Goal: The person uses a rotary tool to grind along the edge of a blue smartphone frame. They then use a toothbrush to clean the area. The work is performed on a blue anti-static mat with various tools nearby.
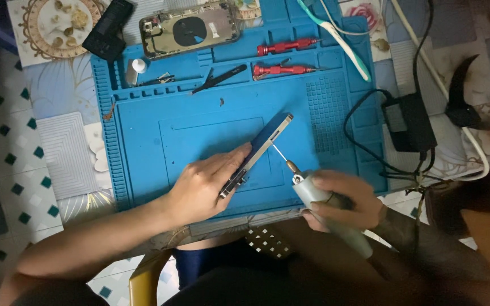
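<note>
My left hand (pixel 205 184) grips a phone frame (pixel 259 147) that stands tilted on its long edge over the blue work mat (pixel 154 147). Wrapped in my right hand (pixel 347 198) is a grey electric screwdriver (pixel 324 207); its thin bit (pixel 280 153) points up-left and touches the frame's side edge. Both hands are near the mat's front edge.
At the mat's back lie two red screwdrivers (pixel 282 69), black tweezers (pixel 219 78), a small white-capped bottle (pixel 136 70), an opened phone housing (pixel 189 28) and a black battery (pixel 108 28). A toothbrush (pixel 336 37), black power adapter (pixel 408 122) with cables, and a white cable sit to the right.
</note>
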